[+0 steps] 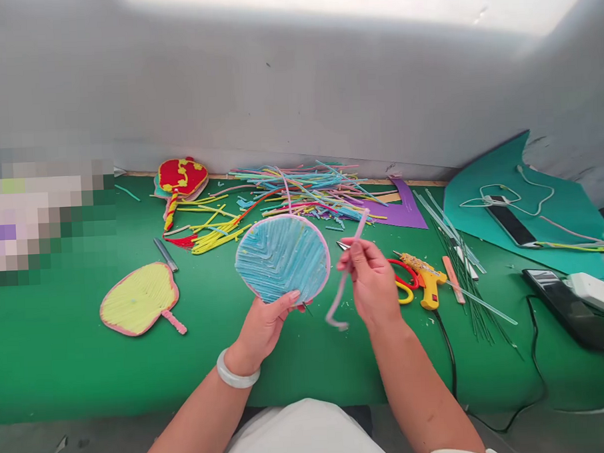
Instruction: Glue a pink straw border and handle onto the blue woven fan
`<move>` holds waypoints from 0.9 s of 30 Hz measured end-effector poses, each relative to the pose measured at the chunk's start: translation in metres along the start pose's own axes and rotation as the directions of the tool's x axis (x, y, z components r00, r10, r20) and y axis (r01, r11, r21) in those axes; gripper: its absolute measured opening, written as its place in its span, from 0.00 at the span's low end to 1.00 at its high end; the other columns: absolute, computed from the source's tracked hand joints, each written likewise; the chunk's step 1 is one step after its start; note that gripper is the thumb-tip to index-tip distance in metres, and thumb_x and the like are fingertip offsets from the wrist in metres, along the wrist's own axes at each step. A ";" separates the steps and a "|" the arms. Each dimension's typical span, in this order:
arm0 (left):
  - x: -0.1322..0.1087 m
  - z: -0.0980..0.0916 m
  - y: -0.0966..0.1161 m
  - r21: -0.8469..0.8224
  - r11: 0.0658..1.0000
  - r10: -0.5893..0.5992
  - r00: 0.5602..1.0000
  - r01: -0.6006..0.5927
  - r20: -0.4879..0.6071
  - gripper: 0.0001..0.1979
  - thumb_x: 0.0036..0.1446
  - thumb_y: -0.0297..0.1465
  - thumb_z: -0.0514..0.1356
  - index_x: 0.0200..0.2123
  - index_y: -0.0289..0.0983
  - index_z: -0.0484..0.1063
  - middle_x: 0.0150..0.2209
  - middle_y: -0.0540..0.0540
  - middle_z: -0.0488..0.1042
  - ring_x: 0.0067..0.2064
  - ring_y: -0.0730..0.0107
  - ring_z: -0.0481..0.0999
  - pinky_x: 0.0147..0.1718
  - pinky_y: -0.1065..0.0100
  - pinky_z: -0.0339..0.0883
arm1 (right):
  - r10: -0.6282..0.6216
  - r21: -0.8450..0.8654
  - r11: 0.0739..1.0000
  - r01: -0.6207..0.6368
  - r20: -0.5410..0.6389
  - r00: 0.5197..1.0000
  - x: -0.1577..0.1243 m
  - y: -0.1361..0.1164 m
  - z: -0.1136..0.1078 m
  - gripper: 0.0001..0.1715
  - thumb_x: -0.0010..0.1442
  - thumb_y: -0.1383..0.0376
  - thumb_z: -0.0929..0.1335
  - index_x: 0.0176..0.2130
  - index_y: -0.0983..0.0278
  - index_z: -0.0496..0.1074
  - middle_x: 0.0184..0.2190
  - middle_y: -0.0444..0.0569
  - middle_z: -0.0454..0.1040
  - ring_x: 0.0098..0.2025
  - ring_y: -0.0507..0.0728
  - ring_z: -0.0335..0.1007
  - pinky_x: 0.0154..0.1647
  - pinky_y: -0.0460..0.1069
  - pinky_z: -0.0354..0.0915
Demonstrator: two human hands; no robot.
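My left hand [273, 318] grips the lower edge of a blue fan-shaped panel [283, 257], covered in pipe cleaners and edged in pink. A short dark wire end pokes out below it by my fingers. In my right hand [371, 277], a pale pink pipe cleaner [341, 295] is pinched between thumb and fingers; its bent lower end hangs down, slightly blurred. Scissors [409, 282] with red and yellow handles lie just behind my right hand. Beside them rests a yellow hot glue gun [428, 278].
A heap of coloured pipe cleaners [300, 186] lies along the wall. On the left are a yellow fan [140, 300] and a red fan [182, 178]. Glue sticks and green wires [478, 305], phones [560, 302], a power strip [595, 294] and a cord [452, 353] occupy the right.
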State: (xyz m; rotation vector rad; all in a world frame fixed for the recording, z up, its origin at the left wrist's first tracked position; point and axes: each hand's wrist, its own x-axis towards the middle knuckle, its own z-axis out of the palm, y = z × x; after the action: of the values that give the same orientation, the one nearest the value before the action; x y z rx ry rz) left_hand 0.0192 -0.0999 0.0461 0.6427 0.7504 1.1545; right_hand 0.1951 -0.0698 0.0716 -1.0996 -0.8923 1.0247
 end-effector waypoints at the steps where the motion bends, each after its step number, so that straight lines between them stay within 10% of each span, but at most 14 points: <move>1: 0.001 0.000 0.000 0.007 1.000 0.017 0.999 -0.016 -0.030 0.19 0.49 0.33 0.71 0.45 0.37 0.76 0.35 0.48 0.80 0.34 0.66 0.79 0.33 0.66 0.72 | -0.091 -0.065 0.994 0.089 -0.028 0.995 0.001 -0.002 -0.005 0.15 0.61 0.52 0.70 0.43 0.58 0.76 0.26 0.40 0.71 0.28 0.50 0.67 0.33 0.48 0.65; 6: 0.007 -0.003 0.001 0.048 0.999 -0.008 0.988 0.016 -0.152 0.18 0.50 0.36 0.70 0.43 0.34 0.76 0.37 0.43 0.82 0.34 0.61 0.82 0.32 0.65 0.72 | -0.392 -0.419 0.790 0.447 0.215 0.894 -0.008 -0.012 -0.022 0.06 0.65 0.63 0.68 0.42 0.54 0.76 0.32 0.43 0.76 0.34 0.54 0.71 0.36 0.51 0.65; 13: 0.011 -0.005 -0.001 0.130 0.991 -0.014 0.981 0.040 -0.195 0.17 0.51 0.40 0.70 0.39 0.33 0.77 0.33 0.43 0.82 0.35 0.60 0.82 0.32 0.65 0.72 | -0.287 -0.493 0.552 0.673 0.645 0.708 -0.014 -0.007 -0.020 0.08 0.66 0.68 0.67 0.42 0.58 0.75 0.30 0.45 0.72 0.35 0.55 0.66 0.37 0.52 0.62; 27: 0.009 -0.007 -0.005 0.255 0.967 0.007 0.995 0.019 -0.100 0.14 0.49 0.33 0.72 0.40 0.37 0.78 0.37 0.47 0.81 0.38 0.64 0.78 0.40 0.62 0.73 | -0.251 -0.600 0.404 0.691 0.653 0.714 -0.012 -0.005 -0.024 0.08 0.67 0.61 0.66 0.38 0.60 0.75 0.28 0.45 0.70 0.33 0.55 0.63 0.36 0.53 0.57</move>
State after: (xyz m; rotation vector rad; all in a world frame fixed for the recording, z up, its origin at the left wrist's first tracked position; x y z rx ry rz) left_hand 0.0184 -0.0924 0.0365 0.8009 0.9973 1.0995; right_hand 0.2149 -0.0878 0.0698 -1.2051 -2.1327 0.2813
